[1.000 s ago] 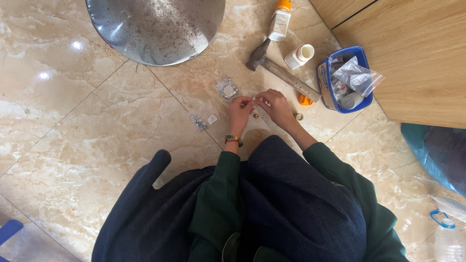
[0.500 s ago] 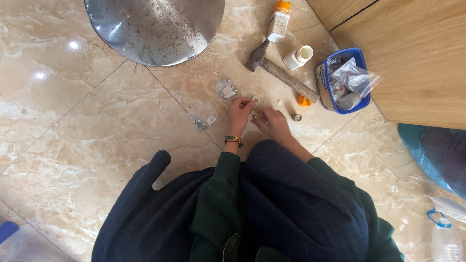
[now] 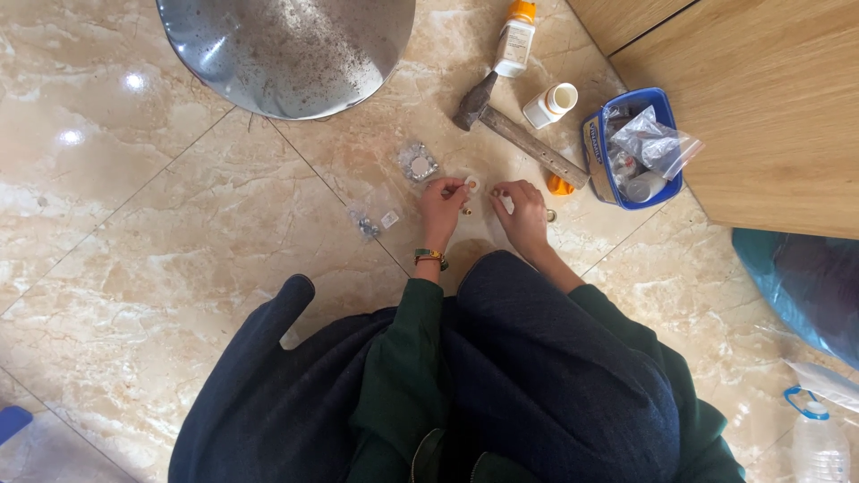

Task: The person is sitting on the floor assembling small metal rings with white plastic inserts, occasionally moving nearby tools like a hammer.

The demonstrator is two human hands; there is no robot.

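Observation:
I sit on a marble-tiled floor [image 3: 179, 224] with both hands stretched out in front of my knees. My left hand [image 3: 443, 204] pinches a small white round part [image 3: 472, 185] at its fingertips; a small brass piece [image 3: 466, 212] lies just under it. My right hand [image 3: 522, 210] hovers a little to the right, fingers curled, thumb and forefinger close together; what they hold is too small to tell. A small clear bag of metal hardware [image 3: 418, 164] lies left of my left hand.
A large steel bowl-shaped object [image 3: 286, 49] fills the far left-centre. A hammer [image 3: 514, 134], two small white bottles [image 3: 550, 103], an orange cap [image 3: 559, 186] and a blue tub [image 3: 662, 192] of plastic bags lie at right, beside a wooden cabinet [image 3: 769, 107]. Small loose parts [image 3: 369, 224] lie left.
My hands, touching a second ago, have drawn apart. The left hand now holds the white round part out to the left; the right hand sits slightly right.

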